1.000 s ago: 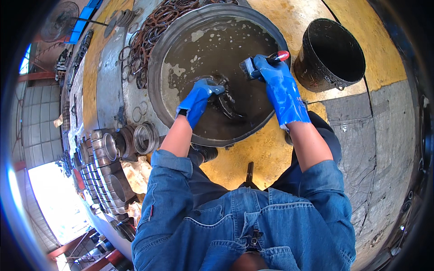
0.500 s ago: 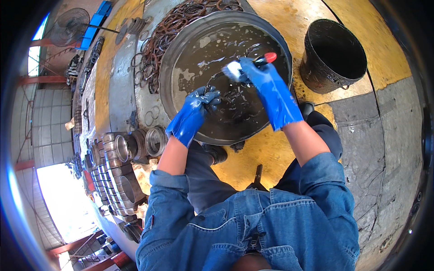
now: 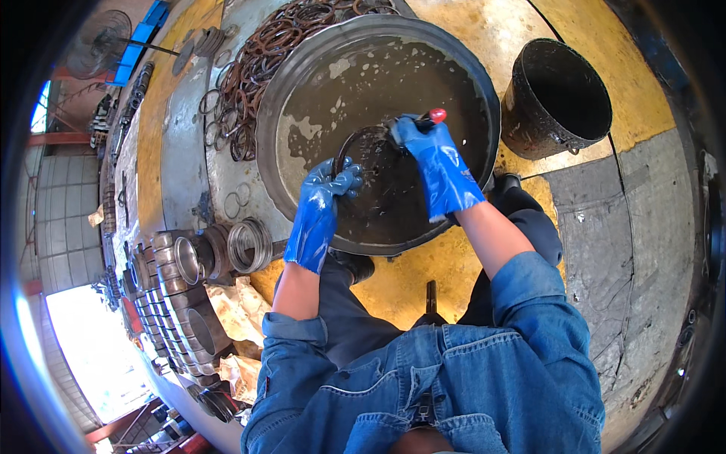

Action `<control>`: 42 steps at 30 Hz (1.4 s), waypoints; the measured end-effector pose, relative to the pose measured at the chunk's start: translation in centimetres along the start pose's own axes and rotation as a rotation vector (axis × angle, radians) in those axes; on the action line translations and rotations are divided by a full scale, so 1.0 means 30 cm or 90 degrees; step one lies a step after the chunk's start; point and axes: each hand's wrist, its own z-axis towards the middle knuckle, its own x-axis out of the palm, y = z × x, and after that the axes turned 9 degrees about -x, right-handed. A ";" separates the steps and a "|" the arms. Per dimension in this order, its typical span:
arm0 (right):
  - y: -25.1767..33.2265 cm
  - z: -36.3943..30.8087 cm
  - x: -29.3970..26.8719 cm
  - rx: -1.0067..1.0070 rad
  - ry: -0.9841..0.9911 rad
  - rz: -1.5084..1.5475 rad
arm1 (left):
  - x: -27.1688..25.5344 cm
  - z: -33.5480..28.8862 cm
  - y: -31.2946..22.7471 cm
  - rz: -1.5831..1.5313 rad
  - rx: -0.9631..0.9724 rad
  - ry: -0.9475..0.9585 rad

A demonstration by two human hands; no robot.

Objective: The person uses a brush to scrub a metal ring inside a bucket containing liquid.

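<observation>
A wide round metal basin [image 3: 266, 125] of murky brown liquid stands before me. My left hand [image 3: 333, 185], in a wet blue rubber glove, is closed on the near left side of a dark metal ring [image 3: 344, 147] held over the basin. Part of the ring is lost against the dark liquid. In my right hand [image 3: 423, 140], gloved the same way, is a brush with a red-tipped handle [image 3: 436, 116]. Its bristles, mostly hidden by the glove and darkness, are down by the ring's right side.
Rusty rings [image 3: 253, 83] lie heaped left of the basin. A black bucket [image 3: 522, 113] stands to its right. Stacked metal cylinders [image 3: 178, 303], shiny rings [image 3: 249, 246] and brown paper [image 3: 238, 306] are at the lower left. A fan [image 3: 98, 41] is at the far left.
My right hand has brought the brush down and slightly nearer, against the ring. The white bristles no longer show. The ring has come up into clearer sight in my left hand.
</observation>
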 end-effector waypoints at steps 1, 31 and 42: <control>0.026 -0.023 -0.004 0.068 -0.002 -0.124 | -0.036 0.002 0.015 0.007 -0.001 -0.013; 0.034 0.016 -0.111 0.147 -0.026 -0.353 | 0.005 0.107 0.105 0.189 0.069 -0.035; 0.281 -0.109 0.098 -0.123 0.260 -0.233 | 0.034 0.109 0.049 -0.341 -0.242 -0.011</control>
